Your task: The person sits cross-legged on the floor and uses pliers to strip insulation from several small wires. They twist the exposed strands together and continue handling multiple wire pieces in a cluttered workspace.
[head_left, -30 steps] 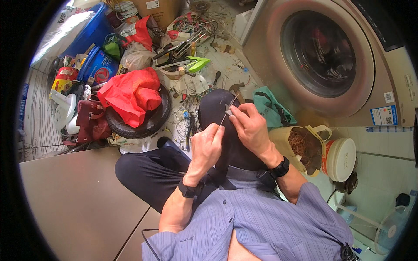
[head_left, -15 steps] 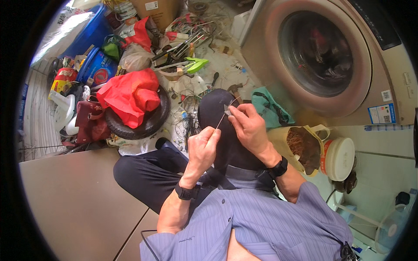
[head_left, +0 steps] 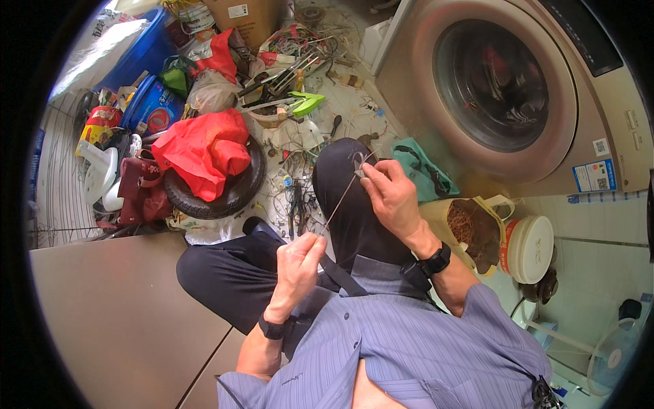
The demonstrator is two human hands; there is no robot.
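My left hand (head_left: 298,264) is closed in a pinch on one end of a thin wire (head_left: 340,204), low over my lap. The wire runs taut up to my right hand (head_left: 393,201), above my raised right knee. There my thumb and fingers are closed on a small grey flat metal piece (head_left: 360,172), perhaps a blade, with the wire passing at it. A short loop of wire sticks out beyond those fingertips. The exact shape of the metal piece is partly hidden by my fingers.
A washing machine (head_left: 409,75) stands at the far right. Beside my right arm are a yellow bag (head_left: 436,221) of copper-coloured strands and a white bucket (head_left: 535,249). Red cloth (head_left: 204,153) lies on a black tyre (head_left: 238,194) at left. Tangled wires (head_left: 306,41) and tools litter the floor ahead.
My left hand has drawn back down and left, toward my body, and a longer stretch of wire shows between my hands. My right hand has stayed almost in place.
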